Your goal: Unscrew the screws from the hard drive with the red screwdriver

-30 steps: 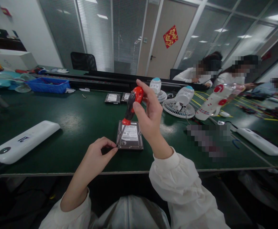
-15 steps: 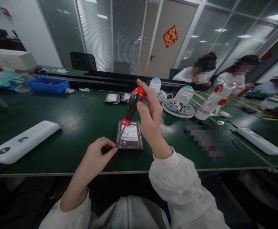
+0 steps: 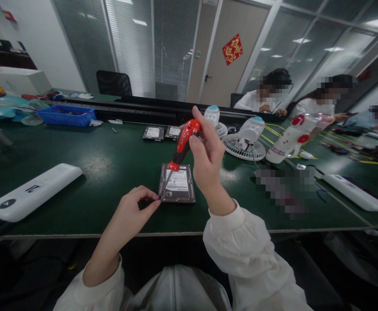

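Observation:
A hard drive (image 3: 189, 183) lies label up on the green table in front of me. My right hand (image 3: 207, 151) is closed round the red and black handle of a screwdriver (image 3: 185, 140). The tool leans, its thin shaft running down over the label to the drive's near left corner. At that corner my left hand (image 3: 140, 203) has thumb and forefinger pinched together, right by the screwdriver tip. Whatever lies between those fingertips is too small to make out.
Two more hard drives, one a drive (image 3: 153, 133) at left, lie farther back. White fans (image 3: 245, 144) and a red-spotted bottle (image 3: 286, 140) stand at right. White devices (image 3: 33, 190) flank me, a blue tray (image 3: 67, 116) sits back left, and people (image 3: 256, 101) work across the table.
The screwdriver handle has turned about its axis, now showing red where black faced me. My right hand has shifted slightly right; my left hand stays at the drive's corner.

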Action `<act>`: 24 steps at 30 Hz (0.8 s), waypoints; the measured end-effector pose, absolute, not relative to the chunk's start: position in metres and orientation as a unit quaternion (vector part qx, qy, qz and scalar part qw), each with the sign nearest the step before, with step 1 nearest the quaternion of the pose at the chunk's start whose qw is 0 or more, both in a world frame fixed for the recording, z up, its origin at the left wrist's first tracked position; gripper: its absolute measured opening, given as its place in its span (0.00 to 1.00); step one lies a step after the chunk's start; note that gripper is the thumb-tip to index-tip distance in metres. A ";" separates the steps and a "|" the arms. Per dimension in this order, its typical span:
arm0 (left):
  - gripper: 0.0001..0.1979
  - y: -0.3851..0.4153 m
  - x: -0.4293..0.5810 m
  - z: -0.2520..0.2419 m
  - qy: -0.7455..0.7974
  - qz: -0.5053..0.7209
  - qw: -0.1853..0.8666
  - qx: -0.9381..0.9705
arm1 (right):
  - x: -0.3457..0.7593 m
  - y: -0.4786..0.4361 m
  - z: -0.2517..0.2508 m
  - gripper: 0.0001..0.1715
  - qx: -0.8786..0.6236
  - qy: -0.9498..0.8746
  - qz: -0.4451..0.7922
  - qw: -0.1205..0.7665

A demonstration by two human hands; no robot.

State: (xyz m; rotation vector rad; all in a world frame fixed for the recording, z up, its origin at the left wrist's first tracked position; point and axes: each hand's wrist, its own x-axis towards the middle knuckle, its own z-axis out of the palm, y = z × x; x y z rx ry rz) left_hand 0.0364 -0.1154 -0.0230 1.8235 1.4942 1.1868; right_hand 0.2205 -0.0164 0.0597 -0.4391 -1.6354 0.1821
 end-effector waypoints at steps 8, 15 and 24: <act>0.08 -0.114 0.037 -0.024 0.544 0.441 0.253 0.667 | 0.212 -0.018 0.062 0.23 -0.173 -0.713 0.110 0.670; 0.08 -0.115 0.037 -0.023 0.542 0.440 0.254 0.670 | 0.216 -0.019 0.064 0.21 -0.165 -0.728 0.060 0.663; 0.08 -0.115 0.037 -0.023 0.543 0.439 0.250 0.671 | 0.214 -0.018 0.061 0.29 -0.200 -0.742 0.100 0.632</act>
